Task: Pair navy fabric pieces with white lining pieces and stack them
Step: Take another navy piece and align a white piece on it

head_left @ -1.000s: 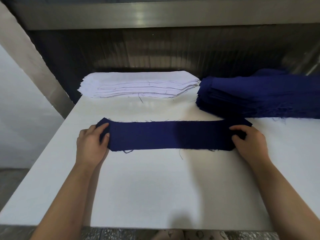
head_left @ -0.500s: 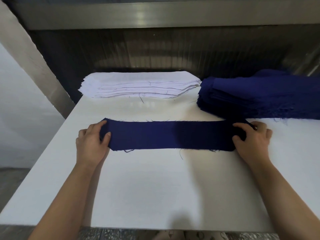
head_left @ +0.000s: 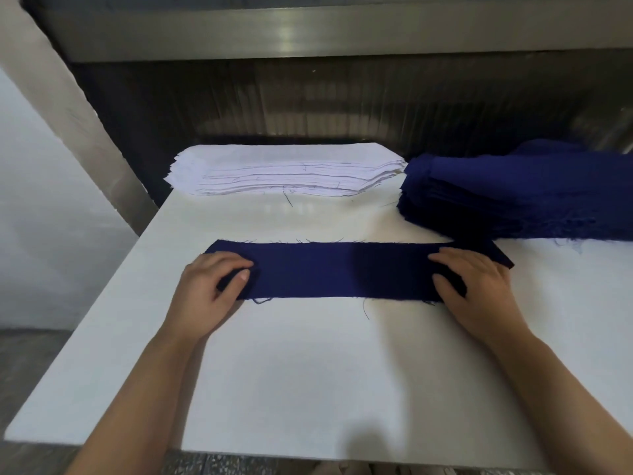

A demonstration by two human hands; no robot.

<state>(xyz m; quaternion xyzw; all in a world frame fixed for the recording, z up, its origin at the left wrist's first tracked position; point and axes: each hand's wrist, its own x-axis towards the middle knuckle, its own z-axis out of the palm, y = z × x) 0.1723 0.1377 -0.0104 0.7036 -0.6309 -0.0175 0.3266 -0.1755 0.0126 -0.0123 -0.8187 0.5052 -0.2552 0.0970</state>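
Barely begun: one navy strip (head_left: pixel 342 270) lies flat mid-frame on the table (head_left: pixel 308 371). The right hand (head_left: pixel 479 289) presses it with fingers spread; whether the left hand (head_left: pixel 209 289), fingers curved, pinches it is unclear. The white lining pile (head_left: pixel 281 173) at upper centre and the navy pile (head_left: pixel 520 197) at upper right remain unpaired.

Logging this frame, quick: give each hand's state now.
Left hand: fingers arched on the left end of the navy strip; grip or press cannot be told.
Right hand: open, pressing flat on the strip's right end.
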